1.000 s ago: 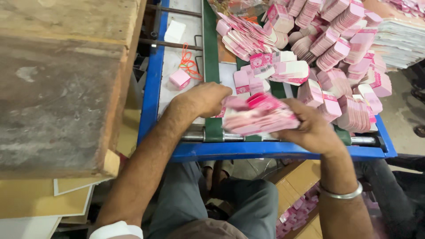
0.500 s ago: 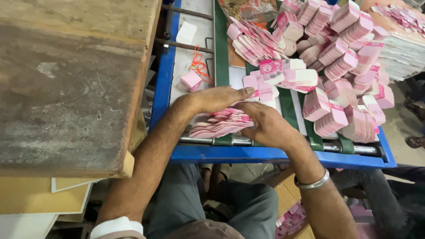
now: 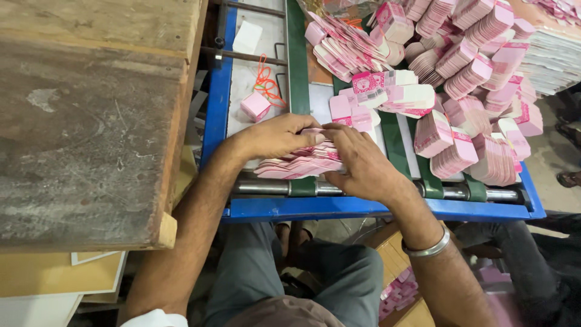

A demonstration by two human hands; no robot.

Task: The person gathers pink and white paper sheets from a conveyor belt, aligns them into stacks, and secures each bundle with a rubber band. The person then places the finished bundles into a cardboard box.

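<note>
Even, fairly bright overhead light, soft shadows, sharp centre, slight blur and wide-angle stretch at the edges.

cartons (image 3: 302,162) pink-white | frame (image 3: 375,209) blue | belt (image 3: 298,66) green | cord (image 3: 264,82) orange
</note>
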